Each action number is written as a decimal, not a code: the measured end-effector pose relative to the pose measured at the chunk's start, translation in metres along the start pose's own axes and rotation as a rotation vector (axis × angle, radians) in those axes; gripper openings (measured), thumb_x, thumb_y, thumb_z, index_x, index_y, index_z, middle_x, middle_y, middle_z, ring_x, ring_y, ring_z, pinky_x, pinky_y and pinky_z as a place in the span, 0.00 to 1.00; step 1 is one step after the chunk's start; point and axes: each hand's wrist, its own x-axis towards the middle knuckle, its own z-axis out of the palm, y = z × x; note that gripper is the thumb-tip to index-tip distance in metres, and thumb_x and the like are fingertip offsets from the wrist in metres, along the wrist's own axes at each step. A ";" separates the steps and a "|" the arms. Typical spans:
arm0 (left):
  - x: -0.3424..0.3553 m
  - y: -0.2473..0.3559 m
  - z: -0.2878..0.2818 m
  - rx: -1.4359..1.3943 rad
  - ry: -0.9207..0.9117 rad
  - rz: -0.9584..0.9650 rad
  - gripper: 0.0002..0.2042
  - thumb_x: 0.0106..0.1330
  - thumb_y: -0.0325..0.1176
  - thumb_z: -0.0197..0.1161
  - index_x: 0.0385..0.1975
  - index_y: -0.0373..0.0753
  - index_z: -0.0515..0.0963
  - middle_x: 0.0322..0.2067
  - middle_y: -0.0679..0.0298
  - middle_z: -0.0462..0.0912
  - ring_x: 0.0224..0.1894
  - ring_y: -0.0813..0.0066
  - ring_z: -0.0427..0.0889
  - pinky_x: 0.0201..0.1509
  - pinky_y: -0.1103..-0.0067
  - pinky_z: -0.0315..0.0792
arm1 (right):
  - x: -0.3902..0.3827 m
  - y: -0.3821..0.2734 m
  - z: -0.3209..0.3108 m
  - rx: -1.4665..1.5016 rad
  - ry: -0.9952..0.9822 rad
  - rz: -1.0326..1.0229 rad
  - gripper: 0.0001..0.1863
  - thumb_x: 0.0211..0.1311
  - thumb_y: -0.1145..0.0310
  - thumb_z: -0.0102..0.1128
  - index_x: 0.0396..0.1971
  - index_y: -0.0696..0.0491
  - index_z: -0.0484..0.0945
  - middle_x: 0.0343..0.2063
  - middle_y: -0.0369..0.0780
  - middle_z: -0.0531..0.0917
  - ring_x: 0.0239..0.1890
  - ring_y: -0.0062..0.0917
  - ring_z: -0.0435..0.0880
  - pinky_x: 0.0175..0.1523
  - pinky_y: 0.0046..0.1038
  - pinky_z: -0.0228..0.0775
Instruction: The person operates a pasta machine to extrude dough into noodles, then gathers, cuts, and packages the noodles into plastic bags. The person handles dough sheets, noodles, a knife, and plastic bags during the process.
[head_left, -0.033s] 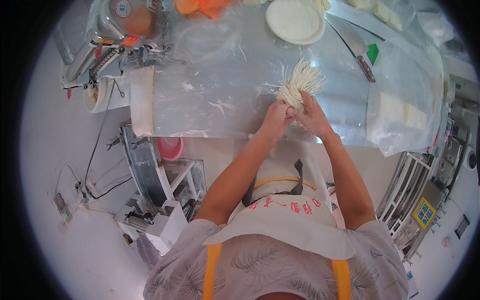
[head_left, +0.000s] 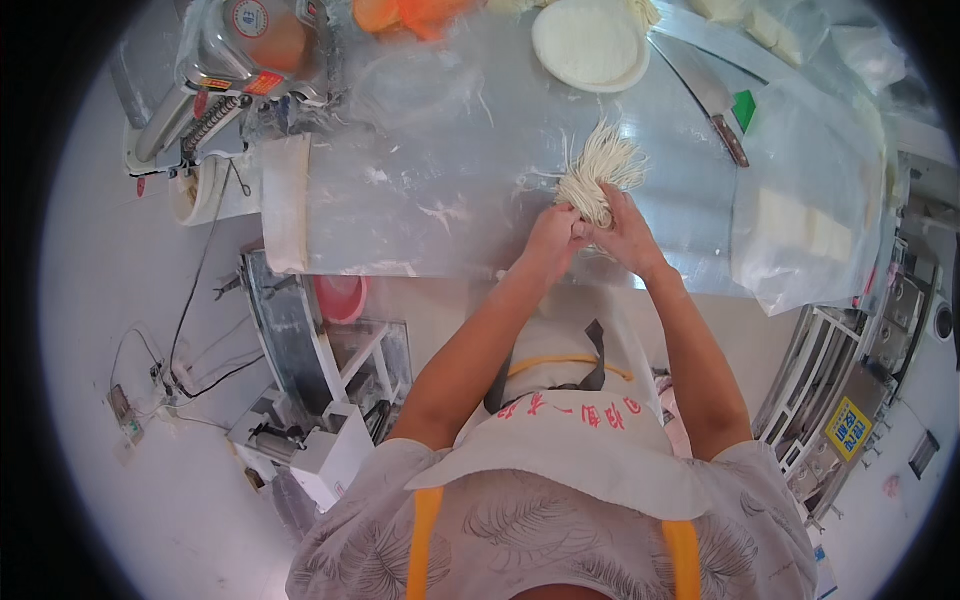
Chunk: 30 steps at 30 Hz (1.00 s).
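- Here at the middle of the action, my left hand (head_left: 556, 235) is curled in at the bundle of noodles (head_left: 605, 165), fingers closed on its gathered near end.
- And my right hand (head_left: 627, 232) comes in from the other side, fingers wrapped along the strands and gripping them too; the two hands meet, and just where each fingertip presses I cannot tell.
- The bundle itself sits right at 12 o'clock from my knuckles, loose ends fanning away from me over the metal table (head_left: 400, 215), close to its near edge.
- Further out at 12 o'clock, a round white bowl (head_left: 592, 87) with something pale inside!
- Over at 1 o'clock, the knife (head_left: 695, 80) lies slantwise, its brown handle toward me, and a green piece (head_left: 744, 110) sits just beside it at 2.
- Look to 3 o'clock: a clear plastic sheet (head_left: 785, 280) drapes over pale blocks (head_left: 800, 220).
- Across at 9 o'clock, a pale strip (head_left: 287, 200) lies along the table's end.
- Round at 10, a shiny machine (head_left: 260, 50); towards 11, something orange (head_left: 405, 14).
- Below the tabletop, between 8 and 9, a red basin (head_left: 342, 297).
- And at 6 o'clock, my own light apron (head_left: 560, 450).
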 end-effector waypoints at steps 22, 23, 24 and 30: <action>-0.007 0.285 -0.188 1.315 0.993 1.040 0.31 0.53 0.43 0.78 0.52 0.31 0.74 0.44 0.49 0.82 0.48 0.50 0.81 0.54 0.65 0.75 | 0.041 -0.275 -0.142 0.450 -0.257 -0.373 0.33 0.48 0.77 0.69 0.60 0.60 0.77 0.48 0.34 0.84 0.50 0.16 0.81 0.60 0.23 0.72; 0.004 0.292 -0.190 1.348 0.995 1.057 0.32 0.52 0.43 0.79 0.53 0.31 0.74 0.45 0.49 0.82 0.50 0.49 0.81 0.56 0.64 0.74 | 0.056 -0.289 -0.141 0.411 -0.280 -0.398 0.34 0.47 0.76 0.69 0.61 0.60 0.77 0.48 0.34 0.84 0.51 0.17 0.81 0.60 0.23 0.72; 0.010 0.295 -0.190 1.307 0.963 1.020 0.31 0.54 0.42 0.78 0.53 0.32 0.74 0.44 0.49 0.82 0.49 0.49 0.82 0.54 0.65 0.75 | 0.073 -0.299 -0.138 0.376 -0.306 -0.423 0.35 0.47 0.75 0.70 0.61 0.60 0.77 0.49 0.34 0.84 0.52 0.17 0.81 0.60 0.24 0.71; 0.011 0.319 -0.162 1.018 0.681 0.825 0.17 0.64 0.33 0.67 0.53 0.37 0.81 0.38 0.52 0.87 0.42 0.56 0.87 0.49 0.68 0.78 | 0.210 -0.303 -0.029 -0.064 -0.346 -0.398 0.38 0.46 0.68 0.71 0.63 0.57 0.77 0.50 0.41 0.86 0.52 0.28 0.84 0.61 0.28 0.73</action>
